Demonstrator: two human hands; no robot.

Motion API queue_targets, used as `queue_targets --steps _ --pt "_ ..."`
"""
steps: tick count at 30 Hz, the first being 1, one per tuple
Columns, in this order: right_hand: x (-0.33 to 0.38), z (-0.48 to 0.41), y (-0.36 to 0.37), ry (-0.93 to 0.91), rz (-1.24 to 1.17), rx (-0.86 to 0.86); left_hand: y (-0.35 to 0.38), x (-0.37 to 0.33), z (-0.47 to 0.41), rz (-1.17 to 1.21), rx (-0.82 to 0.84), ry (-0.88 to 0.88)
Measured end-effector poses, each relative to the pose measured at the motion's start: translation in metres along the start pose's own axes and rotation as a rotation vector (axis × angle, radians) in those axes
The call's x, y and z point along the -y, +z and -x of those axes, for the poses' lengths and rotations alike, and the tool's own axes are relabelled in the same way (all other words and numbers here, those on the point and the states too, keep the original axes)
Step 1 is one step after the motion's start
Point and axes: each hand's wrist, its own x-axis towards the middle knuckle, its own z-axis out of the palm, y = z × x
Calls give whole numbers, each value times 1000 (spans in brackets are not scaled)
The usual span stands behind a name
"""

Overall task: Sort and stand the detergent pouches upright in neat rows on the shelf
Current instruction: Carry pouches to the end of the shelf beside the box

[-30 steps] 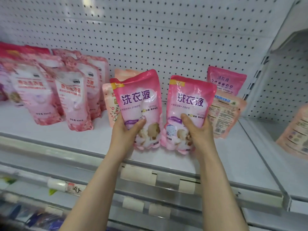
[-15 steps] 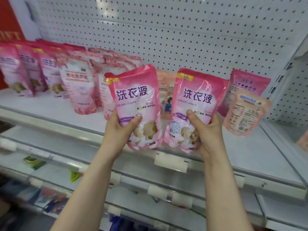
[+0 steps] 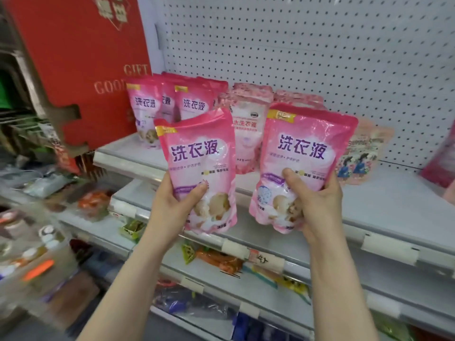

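My left hand (image 3: 176,205) grips the lower part of a bright pink detergent pouch (image 3: 199,153) and holds it upright in the air before the shelf edge. My right hand (image 3: 317,205) holds a matching pink pouch (image 3: 307,153) the same way, just to the right. On the white shelf (image 3: 394,193) behind them stand several identical bright pink pouches (image 3: 194,104) at the far left. Paler pink pouches (image 3: 248,129) stand beside those, partly hidden by the held ones. A peach pouch (image 3: 362,153) with blue figures stands further right.
A red gift box (image 3: 81,57) rises at the shelf's left end. White pegboard (image 3: 320,45) backs the shelf. Another pink pouch (image 3: 440,163) shows at the right edge. Lower shelves (image 3: 221,262) hold mixed packets and price tags. The shelf surface right of the peach pouch is bare.
Both hands have carried their pouches leftward along the shelf, and the view has swung left. The red gift box and the left row of matching pouches have come into view.
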Motion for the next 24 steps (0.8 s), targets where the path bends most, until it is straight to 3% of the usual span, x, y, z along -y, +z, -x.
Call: queue_targets --steps 6,19,24 --pt "-30 -10 70 -20 10 29 -71 6 -34 40 -129 41" --pt "-116 -101 216 -42 27 108 -160 32 -166 36 -177 112" --pt "-154 -128 258 4 57 39 -187 44 -195 40 -152 101"
